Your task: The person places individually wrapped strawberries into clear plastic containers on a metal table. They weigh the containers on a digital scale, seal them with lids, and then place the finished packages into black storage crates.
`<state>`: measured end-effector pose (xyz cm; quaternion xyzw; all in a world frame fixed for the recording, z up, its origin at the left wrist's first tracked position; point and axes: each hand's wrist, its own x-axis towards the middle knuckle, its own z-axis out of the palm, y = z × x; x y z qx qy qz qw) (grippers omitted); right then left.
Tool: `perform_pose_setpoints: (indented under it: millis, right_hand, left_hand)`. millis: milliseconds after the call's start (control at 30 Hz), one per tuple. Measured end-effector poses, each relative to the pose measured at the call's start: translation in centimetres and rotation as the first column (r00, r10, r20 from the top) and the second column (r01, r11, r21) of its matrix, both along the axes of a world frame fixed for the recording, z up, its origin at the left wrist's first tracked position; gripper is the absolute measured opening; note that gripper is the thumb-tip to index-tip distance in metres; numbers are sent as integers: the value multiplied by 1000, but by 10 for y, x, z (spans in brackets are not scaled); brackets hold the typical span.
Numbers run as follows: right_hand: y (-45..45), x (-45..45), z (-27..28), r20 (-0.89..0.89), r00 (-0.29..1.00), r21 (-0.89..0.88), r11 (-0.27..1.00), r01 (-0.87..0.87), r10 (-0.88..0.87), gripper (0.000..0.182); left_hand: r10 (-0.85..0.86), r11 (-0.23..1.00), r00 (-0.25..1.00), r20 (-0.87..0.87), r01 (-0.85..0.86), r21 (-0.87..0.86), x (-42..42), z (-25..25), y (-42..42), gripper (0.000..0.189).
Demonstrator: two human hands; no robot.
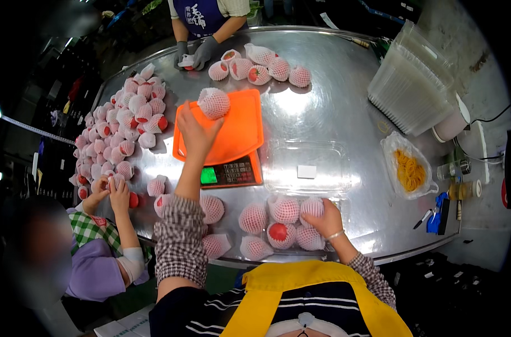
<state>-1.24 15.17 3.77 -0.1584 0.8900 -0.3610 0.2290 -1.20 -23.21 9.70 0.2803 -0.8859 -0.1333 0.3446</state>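
My left hand [200,135] is over the orange weighing tray [238,122] of a digital scale [230,172], fingers and thumb spread. Just beyond them, on the tray, is a tomato in white foam netting [213,103]; whether the thumb touches it is unclear. Near the table's front edge, my right hand [326,219] grips a netted tomato [312,207] at a clear plastic box [344,206]. Other netted tomatoes [284,209] sit in that box, one showing bare red skin [278,232]. The clear box lid [308,162] lies behind, with a white label on it.
A large heap of netted tomatoes [120,122] covers the table's left side, where a co-worker's hands [112,191] hold one. Across the table, gloved hands [196,54] handle another. Stacked clear boxes [411,80], a bag of rubber bands [409,168] and a marker [422,219] are right.
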Motion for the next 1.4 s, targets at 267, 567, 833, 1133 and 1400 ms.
perform_pose_setpoints:
  millis: [267, 567, 833, 1133, 1400]
  right_hand:
    - [11, 1, -29, -324, 944, -105, 989, -106, 67, 80]
    - [55, -10, 24, -150, 978, -348, 933, 87, -147, 59]
    - [90, -20, 78, 37, 998, -706, 705, 68, -58, 52]
    - [115, -27, 32, 12, 988, -462, 878, -129, 152, 70]
    - [95, -24, -8, -514, 736, 126, 888, -443, 441, 71]
  left_hand:
    - [-126, 971, 991, -50, 134, 198, -74, -37, -38, 74]
    - [-235, -700, 745, -624, 315, 640, -1, 7, 137, 65]
    - [-273, -918, 900, -339, -138, 373, 44, -25, 269, 65]
    - [-849, 509, 481, 216, 639, 577, 41, -10, 310, 96]
    - [-751, 609, 415, 514, 736, 296, 71, -39, 285, 102]
